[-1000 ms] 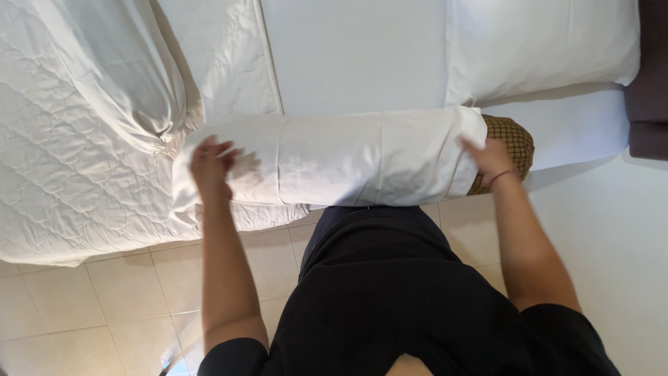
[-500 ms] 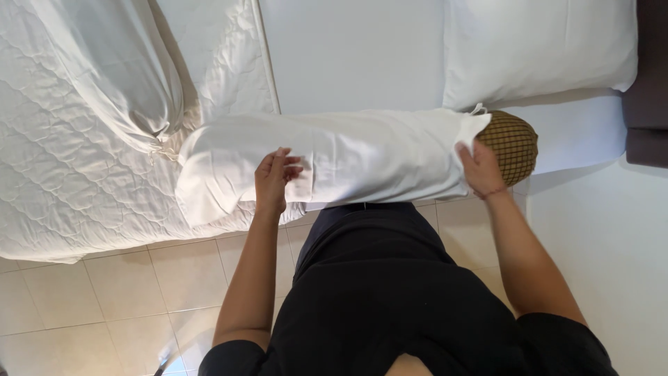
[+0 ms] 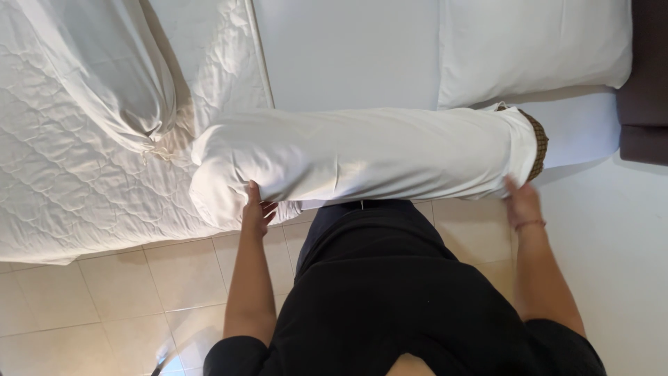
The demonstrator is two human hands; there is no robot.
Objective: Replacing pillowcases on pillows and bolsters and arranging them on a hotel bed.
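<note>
The pillow [image 3: 362,157] lies along the bed [image 3: 341,49] edge, nearly all inside its white case [image 3: 313,153]; only a brown patterned end [image 3: 537,143] peeks out at 3 o'clock. The left hand [image 3: 256,209] presses flat under the closed end at 9 o'clock, fingers spread. The right hand [image 3: 520,202] pinches the case mouth. Looks like the casing step; judging by that gap, covering the exposed end comes next. A second pillow [image 3: 529,49] sits at 1 o'clock, a quilt [image 3: 83,139] at 10.

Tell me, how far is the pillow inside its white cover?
Mostly done: the white cover wraps nearly the whole pillow. In hand: the left hand supports the closed end, and the right hand is at the open end. Left: a brown patterned pillow edge shows there.
</note>
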